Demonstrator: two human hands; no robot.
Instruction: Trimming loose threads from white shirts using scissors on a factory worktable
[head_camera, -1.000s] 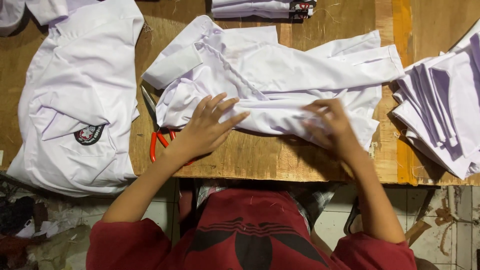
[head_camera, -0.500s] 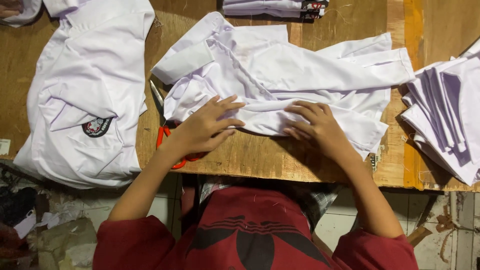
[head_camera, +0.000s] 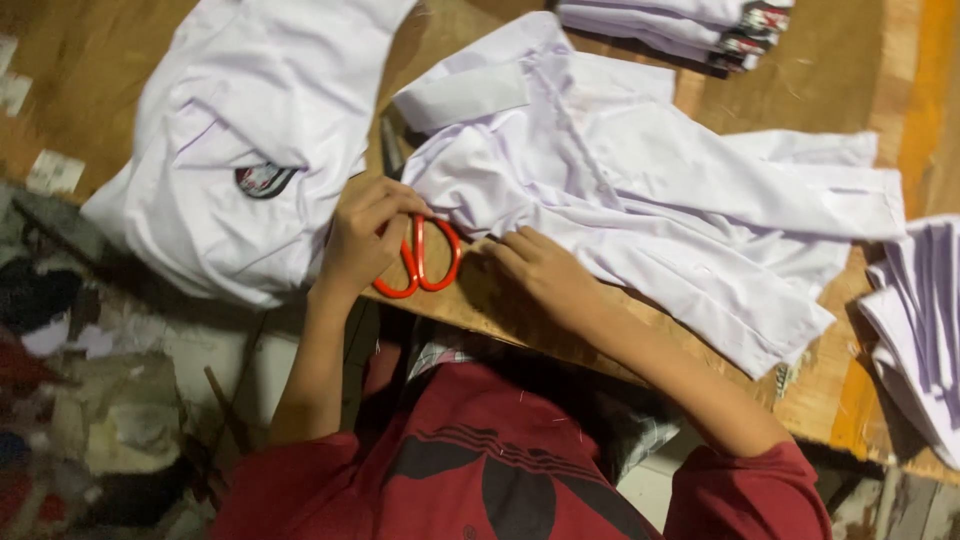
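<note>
Orange scissors (head_camera: 420, 262) — L hand (head_camera: 362, 238) gripping; R hand (head_camera: 540, 275) on shirt (head_camera: 640, 190).

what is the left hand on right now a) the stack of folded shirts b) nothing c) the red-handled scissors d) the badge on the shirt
c, the left hand has its fingers on the red-handled scissors at the table edge, while the right hand rests beside them against the white shirt.

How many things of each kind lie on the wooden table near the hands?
Loose white shirts: 2, the badge shirt and the shirt being folded
Stacks of folded white cloth: 2, the top stack and the right stack
Scissors with orange handles: 1, under the left hand; the right hand lies beside them
Total: 5
</note>
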